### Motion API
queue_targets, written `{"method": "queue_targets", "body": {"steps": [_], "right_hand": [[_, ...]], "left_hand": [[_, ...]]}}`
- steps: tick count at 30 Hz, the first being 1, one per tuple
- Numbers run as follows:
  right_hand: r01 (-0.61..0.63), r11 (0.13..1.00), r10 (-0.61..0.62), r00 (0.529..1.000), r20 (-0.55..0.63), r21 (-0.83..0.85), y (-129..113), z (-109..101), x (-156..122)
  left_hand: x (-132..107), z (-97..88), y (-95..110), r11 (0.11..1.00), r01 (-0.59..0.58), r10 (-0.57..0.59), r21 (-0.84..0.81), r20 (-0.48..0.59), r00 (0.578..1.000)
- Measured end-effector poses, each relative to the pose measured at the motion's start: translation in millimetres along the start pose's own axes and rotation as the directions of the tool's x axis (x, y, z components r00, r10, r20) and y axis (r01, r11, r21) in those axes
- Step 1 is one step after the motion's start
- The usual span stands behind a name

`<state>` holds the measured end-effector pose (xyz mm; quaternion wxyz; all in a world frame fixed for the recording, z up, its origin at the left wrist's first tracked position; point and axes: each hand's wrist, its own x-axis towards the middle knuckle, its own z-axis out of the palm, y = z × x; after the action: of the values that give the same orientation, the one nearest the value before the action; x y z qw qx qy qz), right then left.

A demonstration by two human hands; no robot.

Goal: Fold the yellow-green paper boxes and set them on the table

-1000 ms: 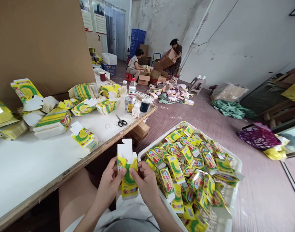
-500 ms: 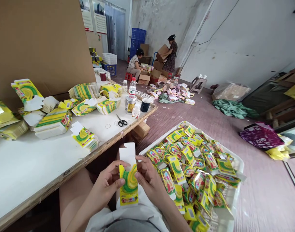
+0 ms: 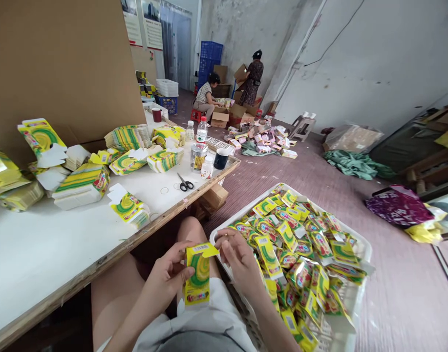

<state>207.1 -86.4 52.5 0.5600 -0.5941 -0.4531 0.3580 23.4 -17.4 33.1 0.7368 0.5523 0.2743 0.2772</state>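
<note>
In the head view, my left hand (image 3: 174,276) is closed around a small yellow and green carton (image 3: 197,278), fingers behind it and thumb on its front. The carton is upright above my lap, with a barcode on its folded top and a yellow flap sticking out to the right. My right hand (image 3: 236,256) is beside that flap, fingers loosely bent and apart; its lower fingers are close to the flap's tip, and I cannot tell whether they touch. At my right, a white plastic tray (image 3: 363,259) holds many similar cartons (image 3: 269,256).
Flat carton stacks (image 3: 80,186) lie on the white table (image 3: 77,234) at left. Scissors (image 3: 185,183), a dark mug (image 3: 221,159) and a bottle (image 3: 202,131) are near its edge. Two people work at the back beside cardboard boxes (image 3: 220,117) and a heap of pink cartons (image 3: 262,139).
The carton's tall white top flap has folded down, so a barcoded yellow top now shows. My right hand has moved off the carton's side, up and to the right.
</note>
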Motion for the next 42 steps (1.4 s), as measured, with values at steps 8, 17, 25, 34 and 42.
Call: {"method": "queue_targets", "body": {"steps": [8, 17, 25, 34, 42], "right_hand": [[-0.024, 0.952, 0.061, 0.992, 0.113, -0.304, -4.5, 4.8, 4.3], [-0.015, 0.922, 0.049, 0.996, 0.078, -0.387, -1.4, 12.1, 3.4], [0.002, 0.943, -0.009, 1.000, -0.020, -0.333, 4.9, 0.4, -4.7], [-0.372, 0.762, -0.182, 0.662, -0.727, -0.530, 12.1, -170.3, -31.9], [-0.375, 0.811, 0.026, 0.790, -0.612, -0.449, 65.0, -147.4, -33.3]], "left_hand": [[-1.0, 5.1, -4.9, 0.998, -0.022, 0.022, 0.062, 0.006, 1.000], [0.8, 5.6, -0.8, 0.999, -0.018, 0.019, 0.042, -0.018, 1.000], [14.5, 17.4, -11.0, 0.992, -0.020, 0.027, 0.126, -0.054, 0.998], [42.4, -29.1, 13.4, 0.629, -0.196, 0.497, 0.752, -0.195, 0.846], [58.7, -108.4, 24.2, 0.130, 0.268, 0.642, 0.955, -0.287, 0.710]]}}
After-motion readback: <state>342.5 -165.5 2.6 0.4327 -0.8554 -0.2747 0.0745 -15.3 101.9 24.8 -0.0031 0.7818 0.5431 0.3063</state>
